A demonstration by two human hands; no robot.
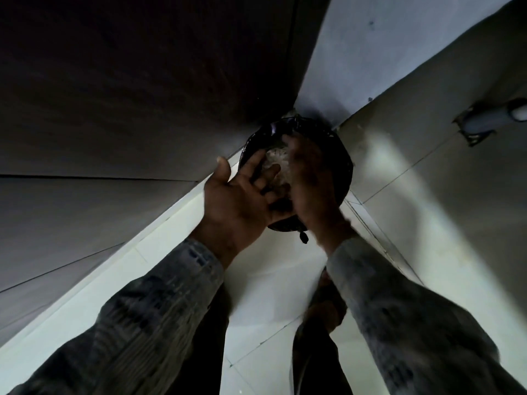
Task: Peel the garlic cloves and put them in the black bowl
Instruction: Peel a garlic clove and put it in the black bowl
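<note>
Cupping a pale clump of garlic (278,163) over the black bowl (340,166) in a dim floor corner.

The garlic shows as a whitish, papery-looking mass, its single cloves too blurred to tell apart. It lies between the two hands, just above the bowl, which sits on the pale tiled floor (271,280) at the far corner where the walls meet. The left hand (239,201) lies palm up, thumb out, fingers loosely spread under the clump. The right hand (310,183) covers it from the right, blurred; whether its fingers pinch the garlic I cannot tell. Both hands hide most of the bowl, so only its dark rim shows.
</note>
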